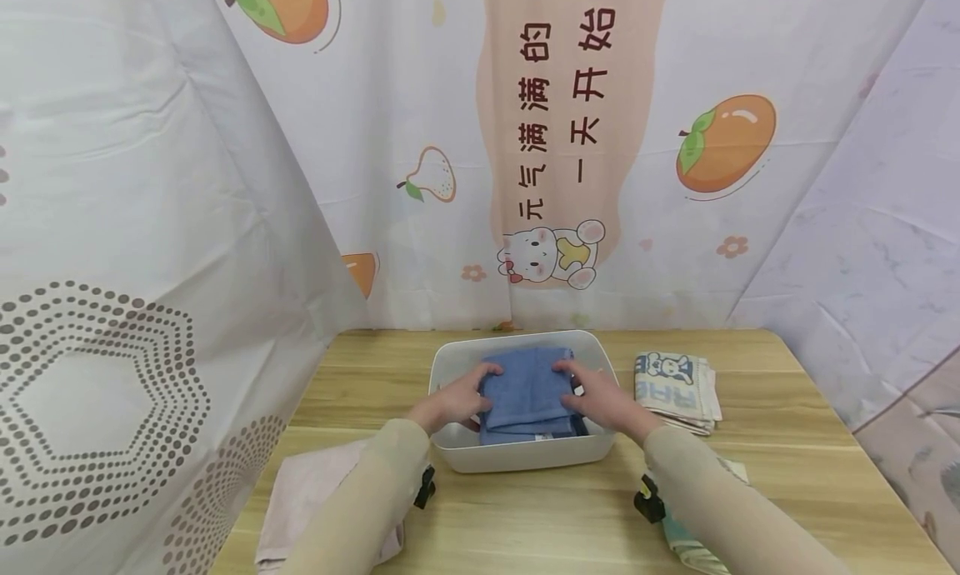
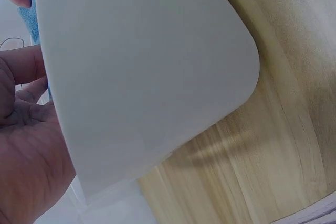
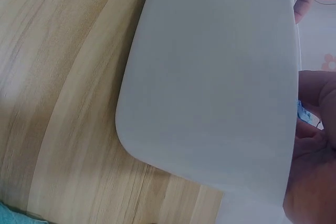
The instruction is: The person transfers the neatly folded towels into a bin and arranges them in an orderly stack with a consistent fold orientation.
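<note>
A folded blue towel (image 1: 527, 385) lies at the top of a white plastic bin (image 1: 525, 458) in the head view. My left hand (image 1: 459, 398) grips its left side, fingers on top and thumb toward the near edge. On the opposite side my right hand (image 1: 603, 400) holds the towel with bent fingers. More blue cloth (image 1: 498, 438) with a small white label shows beneath it. In the left wrist view the bin's outer wall (image 2: 152, 72) covers much of the left hand (image 2: 29, 124); in the right wrist view the right hand (image 3: 312, 145) is partly hidden likewise.
A pink towel (image 1: 307, 492) lies at the front left, partly under the left sleeve. To the bin's right is a folded cream-and-blue towel (image 1: 675, 387) with a bear print. A green towel (image 1: 686, 542) shows beside the right sleeve. A printed curtain (image 1: 420, 75) hangs behind the wooden table (image 1: 532, 525).
</note>
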Demonstrator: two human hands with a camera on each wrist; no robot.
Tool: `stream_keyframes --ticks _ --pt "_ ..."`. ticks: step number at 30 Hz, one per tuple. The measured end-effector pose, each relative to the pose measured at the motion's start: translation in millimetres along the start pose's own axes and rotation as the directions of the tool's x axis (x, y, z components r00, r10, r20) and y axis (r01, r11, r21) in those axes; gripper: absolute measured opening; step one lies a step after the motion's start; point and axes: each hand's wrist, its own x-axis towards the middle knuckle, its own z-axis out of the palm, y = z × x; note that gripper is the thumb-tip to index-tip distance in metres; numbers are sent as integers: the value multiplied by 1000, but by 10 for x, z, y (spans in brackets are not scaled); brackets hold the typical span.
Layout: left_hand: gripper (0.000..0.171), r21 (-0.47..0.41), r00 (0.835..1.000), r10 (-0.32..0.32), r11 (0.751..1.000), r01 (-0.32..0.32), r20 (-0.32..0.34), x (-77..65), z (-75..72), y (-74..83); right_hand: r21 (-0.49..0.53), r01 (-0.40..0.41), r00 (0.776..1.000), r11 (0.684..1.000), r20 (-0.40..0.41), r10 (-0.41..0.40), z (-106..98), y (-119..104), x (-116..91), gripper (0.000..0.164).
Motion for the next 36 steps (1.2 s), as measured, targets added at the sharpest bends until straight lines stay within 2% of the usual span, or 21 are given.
stream_keyframes --ticks 19,36 --pt "59 122 1000 6 992 -4 -20 33 41 -70 -157 26 999 987 32 -21 88 -16 31 56" --pt "59 209 1000 -11 978 14 -13 38 44 -54 -139 7 997 990 79 4 88 -21 30 55"
